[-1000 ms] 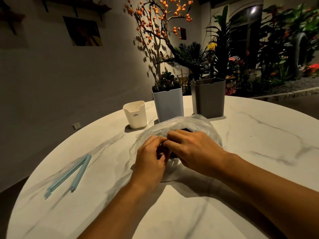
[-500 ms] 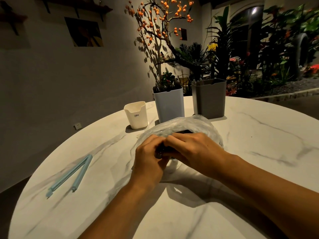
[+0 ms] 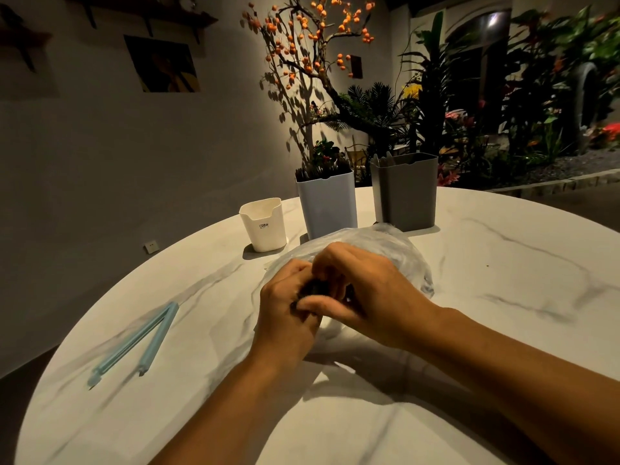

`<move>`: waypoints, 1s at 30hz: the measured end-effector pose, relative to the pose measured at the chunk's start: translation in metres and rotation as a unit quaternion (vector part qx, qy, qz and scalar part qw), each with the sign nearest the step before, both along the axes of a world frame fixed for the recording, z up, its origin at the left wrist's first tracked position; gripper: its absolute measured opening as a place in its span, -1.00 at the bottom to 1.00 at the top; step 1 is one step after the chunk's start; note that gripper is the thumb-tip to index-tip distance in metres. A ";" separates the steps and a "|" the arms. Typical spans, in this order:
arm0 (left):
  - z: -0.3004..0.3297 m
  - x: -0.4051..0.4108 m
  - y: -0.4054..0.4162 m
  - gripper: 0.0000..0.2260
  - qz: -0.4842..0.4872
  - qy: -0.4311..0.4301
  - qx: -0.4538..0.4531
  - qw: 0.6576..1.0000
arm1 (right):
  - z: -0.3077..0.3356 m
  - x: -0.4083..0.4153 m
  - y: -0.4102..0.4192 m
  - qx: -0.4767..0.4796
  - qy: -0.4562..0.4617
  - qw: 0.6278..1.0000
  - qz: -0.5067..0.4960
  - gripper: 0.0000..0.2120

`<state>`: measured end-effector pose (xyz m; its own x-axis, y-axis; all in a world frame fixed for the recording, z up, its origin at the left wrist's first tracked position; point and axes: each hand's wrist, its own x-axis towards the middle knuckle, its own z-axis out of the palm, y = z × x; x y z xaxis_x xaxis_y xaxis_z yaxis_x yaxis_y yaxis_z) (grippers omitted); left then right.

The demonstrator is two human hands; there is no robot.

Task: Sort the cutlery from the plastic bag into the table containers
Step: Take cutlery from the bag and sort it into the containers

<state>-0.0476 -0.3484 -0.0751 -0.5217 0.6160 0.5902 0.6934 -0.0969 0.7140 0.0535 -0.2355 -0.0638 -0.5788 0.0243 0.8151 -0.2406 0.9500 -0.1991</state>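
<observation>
Hands meet at the middle of the round marble table [image 3: 503, 297]; the left hand [image 3: 285, 313] and the right hand [image 3: 375, 297] are pressed together, fingers curled around something small and dark at the mouth of the plastic bag [image 3: 402, 256]; what that dark thing is, the blur does not let me say, and I cannot tell which hand has the firmer hold on it; the bag lies crumpled on the tabletop just beyond the knuckles, clear and shiny, bulging toward the right. Behind the bag stand three containers in a row; a short white cup [image 3: 265, 224] on the left, a taller pale blue bin [image 3: 327, 204] in the middle with dark tips poking above its rim, and a grey bin [image 3: 404, 193] on the right with a couple of pale tips showing at its left corner; the bag nearly touches the blue and grey ones. Off to the left, well apart from the hands, a light blue sealing clip [image 3: 134, 344] lies open in a narrow V on the marble.
</observation>
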 end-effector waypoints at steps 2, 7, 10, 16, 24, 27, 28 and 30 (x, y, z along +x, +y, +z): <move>0.004 0.000 -0.003 -0.82 -0.001 0.021 0.009 1.000 | 0.005 0.002 -0.002 -0.100 -0.008 0.995 0.010 -0.71; 0.017 -0.002 -0.006 -0.82 0.064 -0.102 0.049 0.992 | 0.002 0.007 0.026 -0.298 0.038 0.951 -0.068 -0.74; 0.022 -0.009 -0.008 -0.75 0.114 -0.200 0.058 0.971 | -0.004 0.009 0.043 -0.366 0.025 0.925 -0.101 -0.76; 0.024 -0.017 -0.007 -0.79 0.092 -0.306 0.116 0.941 | -0.011 0.005 0.047 -0.369 -0.033 0.923 -0.108 -0.71; 0.023 -0.019 -0.005 -0.67 0.043 -0.381 0.128 0.915 | -0.006 0.006 0.038 -0.404 -0.115 0.907 -0.023 -0.86; 0.024 -0.018 -0.005 -0.60 0.007 -0.383 0.128 0.915 | -0.003 0.008 0.037 -0.412 -0.101 0.905 -0.012 -0.89; 0.023 -0.018 -0.005 -0.59 0.001 -0.381 0.127 0.916 | -0.001 0.010 0.037 -0.420 -0.097 0.902 -0.005 -0.89; 0.021 -0.017 -0.004 -0.61 -0.001 -0.374 0.122 0.919 | 0.001 0.013 0.037 -0.438 -0.092 0.894 0.014 -0.90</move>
<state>-0.0646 -0.3523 -0.0536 -0.8370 0.5141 0.1875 0.0172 -0.3177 0.9480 0.0663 -0.1983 -0.0628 -0.7114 0.5906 0.3808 -0.1476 0.4042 -0.9027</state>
